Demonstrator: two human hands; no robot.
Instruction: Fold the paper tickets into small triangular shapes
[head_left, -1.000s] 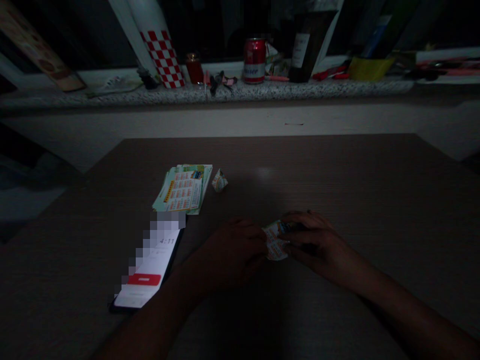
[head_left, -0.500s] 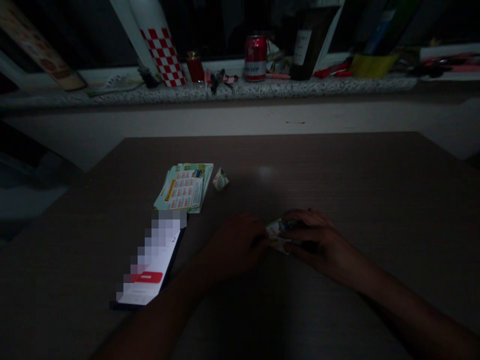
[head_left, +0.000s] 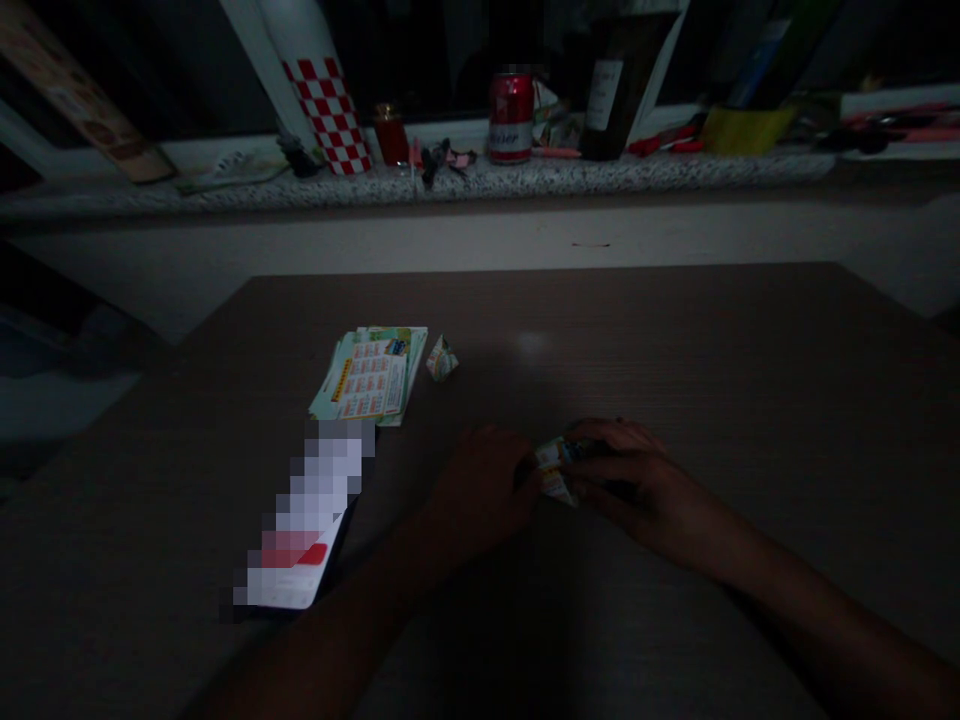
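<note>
Between my hands is a small folded piece of printed paper (head_left: 553,470), white, yellow and blue, just above or on the dark table. My left hand (head_left: 491,485) is closed at its left edge, with the fingertips partly in shadow. On the other side my right hand (head_left: 634,475) pinches the paper between thumb and fingers. Up and to the left lies a small folded paper piece (head_left: 442,359) with points. Beside that rests a stack of printed paper sheets (head_left: 371,375), green and white with rows of orange blocks.
A phone (head_left: 311,530) with a lit, partly pixelated screen lies left of my left forearm. Behind the wooden table (head_left: 675,340), a granite sill (head_left: 637,178) carries a red can (head_left: 511,118), a red-and-white checkered bottle (head_left: 330,115), a dark tube (head_left: 611,95) and a yellow pot (head_left: 746,130).
The paper between my hands has shifted slightly in its folds, showing more of a yellow stripe. Both hands stay in nearly the same place. The phone's screen shows a slightly different page.
</note>
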